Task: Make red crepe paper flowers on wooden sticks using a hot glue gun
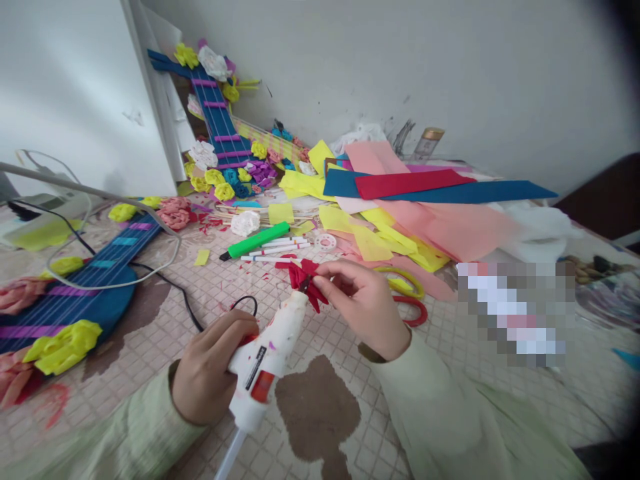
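My left hand [213, 363] is closed round the handle of a white hot glue gun [270, 353], with a clear glue stick [231, 457] sticking out of its rear end. The gun's nozzle points up and to the right, against a red crepe paper flower [300, 273]. Between thumb and fingertips, my right hand [360, 303] pinches that flower at its right side. Whether the nozzle touches the paper or sits just short of it, I cannot tell. Just beyond my right hand lie scissors [414, 313] with yellow and red handles, partly hidden.
Crepe paper strips, including a long blue strip [450, 191], pile up at the back right. A green utility knife [260, 240] and several white sticks [277, 249] lie mid-table. Flower-decorated blue paper guitars [220, 123] stand at left. A black cord [187, 303] crosses the left side.
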The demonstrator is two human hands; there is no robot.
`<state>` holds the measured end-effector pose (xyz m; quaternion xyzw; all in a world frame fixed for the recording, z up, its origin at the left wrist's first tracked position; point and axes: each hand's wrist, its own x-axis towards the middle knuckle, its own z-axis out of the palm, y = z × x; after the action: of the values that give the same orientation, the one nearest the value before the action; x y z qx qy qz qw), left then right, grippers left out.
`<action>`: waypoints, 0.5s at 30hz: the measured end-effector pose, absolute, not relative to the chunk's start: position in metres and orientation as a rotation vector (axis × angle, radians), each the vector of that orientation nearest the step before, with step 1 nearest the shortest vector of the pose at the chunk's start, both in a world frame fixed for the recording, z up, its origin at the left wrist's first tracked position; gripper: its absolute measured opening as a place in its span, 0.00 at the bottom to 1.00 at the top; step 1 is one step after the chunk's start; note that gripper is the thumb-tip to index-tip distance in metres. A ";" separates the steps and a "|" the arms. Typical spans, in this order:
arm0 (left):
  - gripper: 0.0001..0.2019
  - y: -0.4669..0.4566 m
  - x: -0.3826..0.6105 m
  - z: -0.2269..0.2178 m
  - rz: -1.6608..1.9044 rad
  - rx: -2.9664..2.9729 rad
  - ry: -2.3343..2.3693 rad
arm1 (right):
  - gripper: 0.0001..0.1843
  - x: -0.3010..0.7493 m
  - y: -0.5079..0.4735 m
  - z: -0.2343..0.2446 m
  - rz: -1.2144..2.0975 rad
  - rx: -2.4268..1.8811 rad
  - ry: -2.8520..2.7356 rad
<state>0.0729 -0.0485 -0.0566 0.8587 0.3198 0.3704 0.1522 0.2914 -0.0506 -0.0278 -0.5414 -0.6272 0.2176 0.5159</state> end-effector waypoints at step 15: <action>0.06 -0.050 0.074 -0.057 1.040 2.452 0.947 | 0.03 0.292 -0.051 -0.029 0.529 -1.294 -1.503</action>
<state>0.0737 -0.0497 -0.0574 0.8566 0.3309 0.3635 0.1567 0.2916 -0.0511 -0.0294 -0.5392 -0.6265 0.2204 0.5179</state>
